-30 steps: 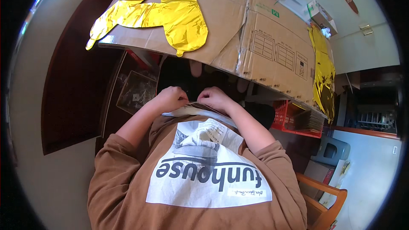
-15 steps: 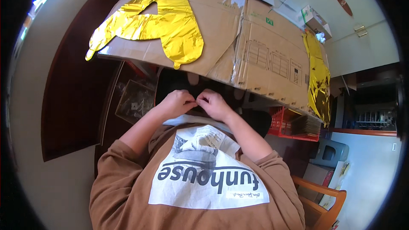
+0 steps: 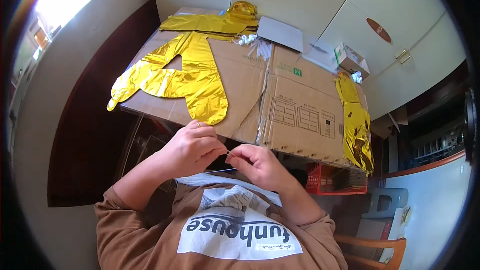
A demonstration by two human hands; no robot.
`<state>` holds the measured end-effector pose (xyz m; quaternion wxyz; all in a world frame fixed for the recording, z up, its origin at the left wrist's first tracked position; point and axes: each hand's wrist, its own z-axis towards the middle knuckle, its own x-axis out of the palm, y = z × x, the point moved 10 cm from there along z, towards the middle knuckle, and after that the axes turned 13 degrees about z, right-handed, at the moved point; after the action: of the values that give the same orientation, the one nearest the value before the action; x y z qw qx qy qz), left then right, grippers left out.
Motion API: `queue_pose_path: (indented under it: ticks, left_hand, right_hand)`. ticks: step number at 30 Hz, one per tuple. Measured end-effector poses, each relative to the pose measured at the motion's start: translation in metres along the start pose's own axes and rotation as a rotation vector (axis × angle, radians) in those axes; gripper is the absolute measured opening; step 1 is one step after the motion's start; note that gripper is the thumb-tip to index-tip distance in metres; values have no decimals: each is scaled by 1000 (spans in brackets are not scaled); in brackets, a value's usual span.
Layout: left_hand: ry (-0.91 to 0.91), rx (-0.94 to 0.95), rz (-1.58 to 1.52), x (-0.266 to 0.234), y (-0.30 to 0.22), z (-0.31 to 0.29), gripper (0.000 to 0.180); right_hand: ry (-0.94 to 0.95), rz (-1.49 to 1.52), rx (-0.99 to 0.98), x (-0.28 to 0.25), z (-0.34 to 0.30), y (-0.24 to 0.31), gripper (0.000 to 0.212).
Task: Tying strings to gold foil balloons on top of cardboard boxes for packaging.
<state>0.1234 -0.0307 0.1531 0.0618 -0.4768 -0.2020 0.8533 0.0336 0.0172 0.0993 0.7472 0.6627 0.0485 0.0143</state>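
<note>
Two bare hands meet just below the near edge of a bench covered with flattened cardboard [image 3: 300,100]. The left hand [image 3: 192,147] and right hand [image 3: 257,165] each pinch with a closed grip on a thin, pale thread [image 3: 228,154] stretched between their fingertips, held above the lap of a brown shirt [image 3: 145,230]. On the cardboard lie deflated gold foil balloons: one large letter-shaped balloon [image 3: 187,77] at left, another gold balloon [image 3: 357,125] along the right edge. A small open box [image 3: 351,60] sits at the far right corner.
</note>
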Motion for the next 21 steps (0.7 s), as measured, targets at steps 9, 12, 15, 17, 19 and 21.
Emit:
queue_pose_path:
  ticks: [9, 12, 15, 17, 19, 21]
  left_hand:
    - [-464, -377, -1625, 12, 37, 8, 11]
    - [-700, -341, -212, -46, 34, 16, 5]
    - [-299, 26, 56, 9, 14, 18, 19]
    - [-30, 88, -432, 37, -19, 14, 8]
    - [55, 68, -912, 22, -38, 21, 7]
    - [-242, 15, -1243, -10, -9, 23, 11]
  right_hand:
    - [-27, -161, -304, -7, 2, 42, 7]
    - [133, -528, -417, 22, -10, 69, 5]
    - [-70, -593, -658, -27, -20, 139, 10]
    - [-134, -613, -556, -55, 1, 143, 8]
    - [-171, -468, -417, -78, 19, 99, 5]
    - [27, -417, -348, -40, 14, 53, 5]
